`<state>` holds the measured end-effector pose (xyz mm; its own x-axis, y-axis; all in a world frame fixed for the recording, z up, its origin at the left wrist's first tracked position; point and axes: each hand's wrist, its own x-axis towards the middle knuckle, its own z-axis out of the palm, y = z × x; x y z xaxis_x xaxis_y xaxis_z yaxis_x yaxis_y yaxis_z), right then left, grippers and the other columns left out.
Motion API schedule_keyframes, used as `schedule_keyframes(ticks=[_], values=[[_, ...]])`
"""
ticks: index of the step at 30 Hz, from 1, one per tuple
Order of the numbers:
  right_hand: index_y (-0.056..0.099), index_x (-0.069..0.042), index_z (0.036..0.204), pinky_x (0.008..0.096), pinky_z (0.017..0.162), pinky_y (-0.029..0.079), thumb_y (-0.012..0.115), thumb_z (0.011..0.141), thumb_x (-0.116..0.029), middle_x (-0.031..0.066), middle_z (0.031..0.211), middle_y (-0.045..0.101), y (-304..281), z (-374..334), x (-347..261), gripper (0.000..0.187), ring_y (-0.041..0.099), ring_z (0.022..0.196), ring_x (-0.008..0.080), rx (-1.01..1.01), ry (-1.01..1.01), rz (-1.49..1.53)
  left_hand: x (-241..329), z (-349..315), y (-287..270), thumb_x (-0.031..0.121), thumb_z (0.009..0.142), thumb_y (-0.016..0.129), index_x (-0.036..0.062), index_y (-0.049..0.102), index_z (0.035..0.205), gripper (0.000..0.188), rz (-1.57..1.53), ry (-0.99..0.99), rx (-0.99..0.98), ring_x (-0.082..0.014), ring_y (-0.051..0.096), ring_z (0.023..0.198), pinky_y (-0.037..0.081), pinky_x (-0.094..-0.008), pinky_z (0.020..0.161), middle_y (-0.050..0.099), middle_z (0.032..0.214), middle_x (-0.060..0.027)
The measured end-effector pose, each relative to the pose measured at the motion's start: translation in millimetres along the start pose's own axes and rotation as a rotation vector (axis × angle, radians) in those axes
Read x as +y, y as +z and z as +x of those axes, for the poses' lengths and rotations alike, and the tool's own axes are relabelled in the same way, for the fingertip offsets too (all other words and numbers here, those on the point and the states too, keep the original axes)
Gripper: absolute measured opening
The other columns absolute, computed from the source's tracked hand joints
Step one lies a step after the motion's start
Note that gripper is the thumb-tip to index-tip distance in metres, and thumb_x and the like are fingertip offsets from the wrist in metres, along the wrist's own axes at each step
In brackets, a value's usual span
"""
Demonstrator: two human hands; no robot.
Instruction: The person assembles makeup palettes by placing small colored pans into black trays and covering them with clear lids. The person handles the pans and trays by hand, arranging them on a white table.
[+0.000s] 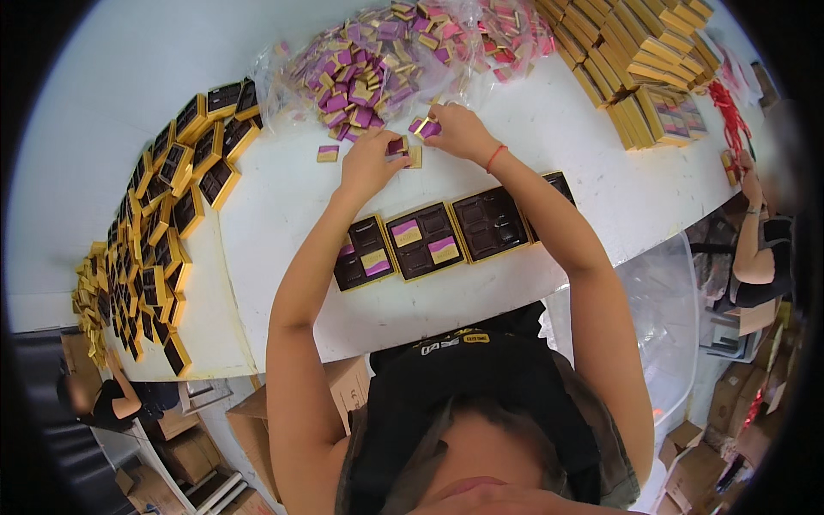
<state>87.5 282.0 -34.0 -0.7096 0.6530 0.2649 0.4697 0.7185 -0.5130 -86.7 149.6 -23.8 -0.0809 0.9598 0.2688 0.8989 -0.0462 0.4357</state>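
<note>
Filling of gold-rimmed boxes with wrapped squares, seen from above the worker. The left hand (369,161) pinches a purple square (396,146), fingers closed narrowly on it; a gold square (415,156) lies touching its fingertips. The right hand (462,130) grips a second purple-and-gold square (426,127) between thumb and fingers. Both hands work at the near edge of the heap (378,69) of loose squares in clear plastic; one stray square (327,154) lies on the table (283,197) just left of the left hand.

Progress, judged from the row before the worker: the left box (365,252) holds two squares, the middle box (425,241) two, and the right box (490,224) none, its dark cells bare. A fourth box (560,182) is partly hidden by the right forearm. Most cells therefore remain to fill.

Room: bare tabletop lies between heap and row, enough for both hands. Empty boxes (163,215) crowd the left edge; stacked gold lids (644,60) bound the far right. The row sits near the table's front edge, so little margin is left there.
</note>
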Motion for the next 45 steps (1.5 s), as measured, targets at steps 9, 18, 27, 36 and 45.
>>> schedule_keyframes(ticks=[9,18,27,36,45], values=[[0.064,-0.005,0.105,0.0238,0.063,0.047,0.068,0.088,-0.011,0.0010,0.086,0.063,-65,-65,-8,0.019,0.059,0.075,0.0096,-0.190,0.171,0.837,16,-29,-23,0.016,0.096,0.059,0.0024,0.060,0.108,0.018,-1.058,-0.510,-0.153,-0.0149,0.069,0.084,0.055,-0.0263,0.071,0.070,0.091,-0.0085],[0.067,0.002,0.111,0.0202,0.069,0.049,0.053,0.087,0.009,0.0064,0.100,0.067,-105,-195,-20,0.029,0.061,0.077,0.0077,-0.009,0.248,1.062,107,-48,-12,0.006,0.092,0.060,0.0038,0.054,0.107,0.016,-0.863,-0.225,-0.288,-0.0107,0.061,0.072,0.048,-0.0251,0.066,0.068,0.088,-0.0059],[0.066,-0.001,0.111,0.0243,0.078,0.052,0.058,0.088,0.005,0.0064,0.105,0.066,-103,-206,-25,0.025,0.064,0.090,0.0113,0.024,0.281,1.029,121,-53,11,-0.003,0.089,0.061,0.0026,0.055,0.108,0.021,-0.875,-0.270,-0.280,-0.0058,0.055,0.079,0.046,-0.0215,0.072,0.059,0.089,-0.0010],[0.060,0.000,0.110,0.0238,0.073,0.049,0.061,0.089,0.001,0.0059,0.096,0.064,-103,-195,-17,0.021,0.060,0.082,0.0101,0.006,0.151,0.772,122,-54,15,-0.002,0.089,0.059,0.0032,0.059,0.109,0.021,-0.808,-0.232,-0.285,-0.0077,0.054,0.072,0.046,-0.0234,0.065,0.062,0.086,-0.0030],[0.064,-0.002,0.111,0.0244,0.071,0.050,0.058,0.089,0.006,0.0064,0.095,0.065,-99,-193,-24,0.024,0.063,0.084,0.0119,-0.001,0.181,0.760,130,-32,2,-0.009,0.070,0.048,0.0061,0.062,0.096,0.034,-0.088,0.303,-0.322,-0.0255,0.056,0.091,0.042,-0.0370,0.084,0.063,0.100,-0.0084]])
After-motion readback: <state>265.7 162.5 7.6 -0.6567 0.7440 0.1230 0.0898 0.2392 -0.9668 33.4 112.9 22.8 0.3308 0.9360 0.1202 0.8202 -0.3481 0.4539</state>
